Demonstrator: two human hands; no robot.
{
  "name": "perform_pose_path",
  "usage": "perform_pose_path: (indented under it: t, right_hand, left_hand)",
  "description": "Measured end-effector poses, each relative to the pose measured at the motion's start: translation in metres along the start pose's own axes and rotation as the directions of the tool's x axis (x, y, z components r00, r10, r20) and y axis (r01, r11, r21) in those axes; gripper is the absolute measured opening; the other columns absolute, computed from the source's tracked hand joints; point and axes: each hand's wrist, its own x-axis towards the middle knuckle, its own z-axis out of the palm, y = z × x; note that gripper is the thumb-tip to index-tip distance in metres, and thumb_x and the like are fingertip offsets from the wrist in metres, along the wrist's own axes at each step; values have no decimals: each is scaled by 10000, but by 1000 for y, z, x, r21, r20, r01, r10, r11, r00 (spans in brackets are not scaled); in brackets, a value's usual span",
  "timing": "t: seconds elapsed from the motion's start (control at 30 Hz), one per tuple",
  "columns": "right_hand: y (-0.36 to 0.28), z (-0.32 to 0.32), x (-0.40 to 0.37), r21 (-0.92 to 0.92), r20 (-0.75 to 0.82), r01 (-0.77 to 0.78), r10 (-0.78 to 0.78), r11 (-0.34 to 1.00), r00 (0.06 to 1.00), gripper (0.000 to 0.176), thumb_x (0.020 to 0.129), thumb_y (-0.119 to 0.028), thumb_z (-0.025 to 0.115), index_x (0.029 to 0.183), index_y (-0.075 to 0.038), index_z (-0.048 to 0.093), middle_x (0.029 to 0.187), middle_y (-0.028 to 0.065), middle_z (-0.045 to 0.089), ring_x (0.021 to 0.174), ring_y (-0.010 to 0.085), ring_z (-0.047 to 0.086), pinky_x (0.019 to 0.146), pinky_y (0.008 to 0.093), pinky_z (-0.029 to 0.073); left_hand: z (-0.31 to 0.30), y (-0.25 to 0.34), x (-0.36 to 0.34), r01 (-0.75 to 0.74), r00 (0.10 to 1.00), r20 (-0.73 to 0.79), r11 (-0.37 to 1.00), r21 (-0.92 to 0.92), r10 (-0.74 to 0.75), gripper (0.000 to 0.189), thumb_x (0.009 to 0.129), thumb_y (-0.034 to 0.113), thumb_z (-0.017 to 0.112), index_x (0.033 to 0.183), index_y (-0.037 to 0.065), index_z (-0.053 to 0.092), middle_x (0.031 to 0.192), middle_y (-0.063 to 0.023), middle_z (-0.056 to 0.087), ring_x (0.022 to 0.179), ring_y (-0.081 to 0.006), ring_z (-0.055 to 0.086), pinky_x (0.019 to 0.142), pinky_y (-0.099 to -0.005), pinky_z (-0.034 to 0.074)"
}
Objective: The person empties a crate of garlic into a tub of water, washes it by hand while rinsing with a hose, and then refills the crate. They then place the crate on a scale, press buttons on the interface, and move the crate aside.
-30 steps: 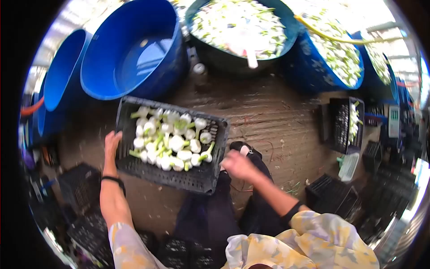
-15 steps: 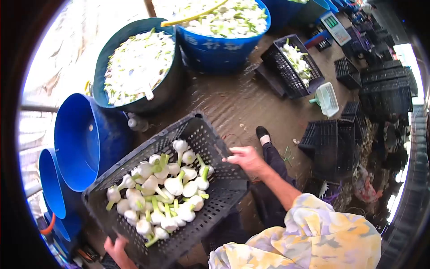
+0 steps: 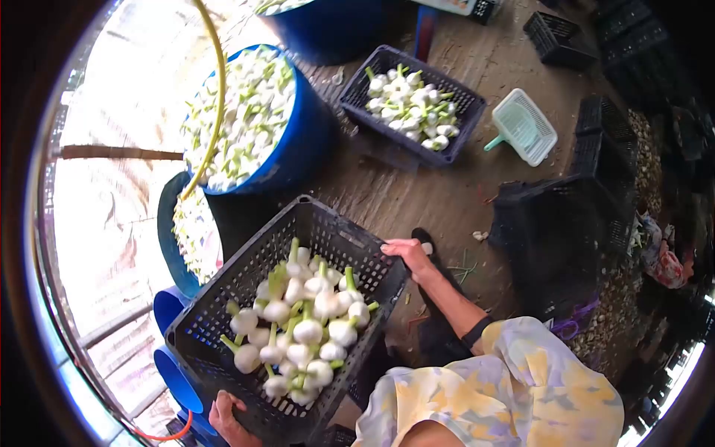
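A black perforated crate point(image 3: 350, 232) is held up in front of the body, tilted, with several white garlic bulbs point(image 3: 307, 331) with green stems lying in its lower part. My right hand point(image 3: 410, 257) grips the crate's right-hand short side, fingers over the rim. At the crate's near left end, my left hand point(image 3: 229, 419) is closed round the rim, low in the view. The crate hides part of the floor and the legs.
Beyond the crate stands a blue tub point(image 3: 305, 138) full of garlic, a yellow hose point(image 3: 220, 89) across it. A second garlic crate point(image 3: 471, 112), a pale green basket point(image 3: 525, 127) and stacked black crates point(image 3: 547, 246) are on the floor. Blue tubs point(image 3: 177, 380) stand at left.
The view has turned, so the tubs now lie further left and the second garlic crate nearer the middle. Both hands still hold the crate, and the bulbs in it sit slightly further right.
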Motion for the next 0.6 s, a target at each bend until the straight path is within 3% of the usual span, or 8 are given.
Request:
perform_pose_path:
  t: [0.03,0.07,0.13,0.17,0.3,0.4,0.5,0.6]
  right_hand:
    - [-3,-15,10,87,12,-46,45,995,999,242,764,-76,607,951,70,652,846,102,674,795,137,626,755,260,486]
    - [-15,-21,16,106,-42,-51,56,993,998,248,756,-81,617,953,64,655,849,104,674,800,143,626,763,259,483]
    - [-53,-27,17,134,-156,-75,96,988,983,266,745,-96,638,960,59,656,858,111,673,798,161,629,765,259,482]
    - [-68,-37,26,25,-188,124,-118,992,975,231,748,-86,648,920,68,660,815,96,670,729,156,620,698,260,486]
    - [-125,-85,74,73,-193,113,-98,991,976,214,748,-84,646,899,66,667,813,90,674,775,153,618,740,267,472]
    - [-167,-117,103,-51,-176,230,-236,972,956,217,766,-119,630,901,46,677,845,82,682,783,133,605,777,248,449]
    - [-188,-144,121,-3,-174,197,-195,980,965,229,782,-132,628,914,51,665,851,91,681,775,141,616,761,256,463]
    - [-216,-181,148,204,-131,98,-72,974,989,223,791,-105,625,938,61,645,844,119,675,751,166,628,702,281,497]
  left_hand:
    - [18,12,-4,-45,998,35,997,-63,48,219,804,177,541,641,34,517,557,-18,484,503,-84,424,499,-206,312]
    - [27,27,7,-99,991,96,992,80,91,288,850,241,552,651,34,531,555,-33,488,523,-80,439,514,-195,314]
    - [55,49,23,-72,995,68,995,72,68,274,827,215,551,625,31,528,554,-31,487,531,-88,438,537,-211,315]
    - [70,53,27,-26,999,39,997,73,24,261,805,190,549,600,29,525,553,-28,486,540,-96,436,559,-227,316]
    - [140,57,42,-96,978,183,995,-26,99,248,781,191,574,595,34,526,559,-22,488,537,-101,440,541,-234,330]
    - [186,74,51,47,969,246,991,-122,-16,178,767,174,605,663,48,536,574,-11,495,541,-98,466,521,-230,354]
    - [233,98,52,87,955,291,990,-112,-51,158,770,174,622,720,47,543,588,-6,503,529,-93,475,504,-229,372]
    - [285,135,51,89,942,329,994,-58,-66,162,760,186,616,710,47,550,591,-11,507,529,-91,475,519,-218,377]
